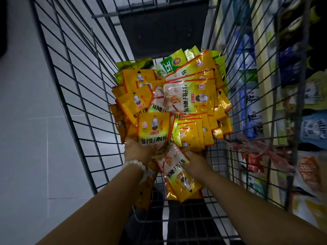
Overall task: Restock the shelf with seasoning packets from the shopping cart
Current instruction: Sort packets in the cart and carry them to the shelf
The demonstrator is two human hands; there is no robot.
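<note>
A heap of yellow seasoning packets [185, 96] with a few green ones fills the wire shopping cart [74, 96]. My left hand [139, 151], a pale bead bracelet on its wrist, grips the lower edge of an upright yellow packet [154, 129] at the near side of the heap. My right hand [194, 165] holds a small stack of yellow packets [178, 174] just to the right of it, fingers curled under the stack. More yellow packets sit under my left wrist, partly hidden.
The cart's wire walls rise on both sides, with a dark panel [164, 29] at its far end. A store shelf [300, 96] packed with blue, white and yellow bags runs along the right. Pale floor tiles [26, 121] lie to the left.
</note>
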